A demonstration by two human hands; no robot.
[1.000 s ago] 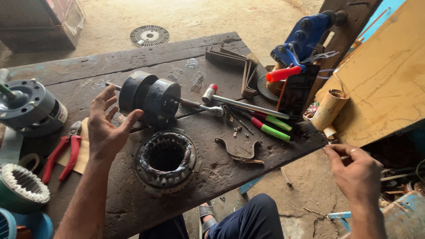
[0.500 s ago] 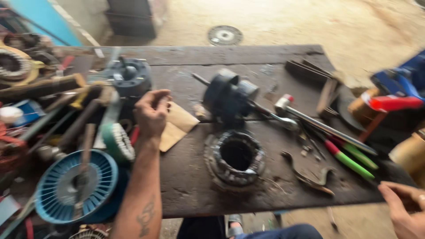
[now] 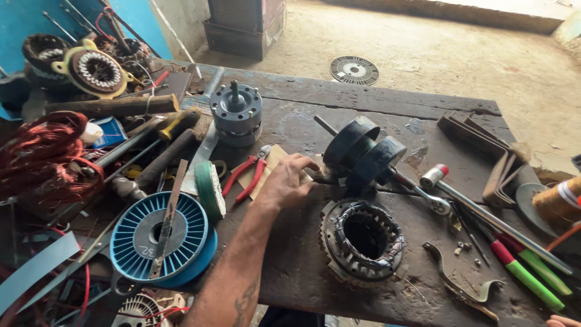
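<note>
My left hand (image 3: 285,183) reaches across the dark wooden bench (image 3: 290,266), its fingertips pinched on the near end of a black round motor part (image 3: 362,154) lying on its side. A wound stator ring (image 3: 365,237) lies just in front of that part. Red-handled pliers (image 3: 247,177) rest on a beige card left of my hand. Only a sliver of my right hand (image 3: 563,321) shows at the bottom right corner; whether it holds anything is hidden.
A grey motor with an upright shaft (image 3: 236,114) stands behind the pliers. A blue wire spool (image 3: 158,236), copper wire coils (image 3: 42,151) and several tools crowd the left. A ratchet wrench (image 3: 433,203) and green-handled screwdrivers (image 3: 532,278) lie on the right.
My left hand moved right from the beige card onto the black motor part. The view swung and closed in, and my right hand dropped almost out of frame.
</note>
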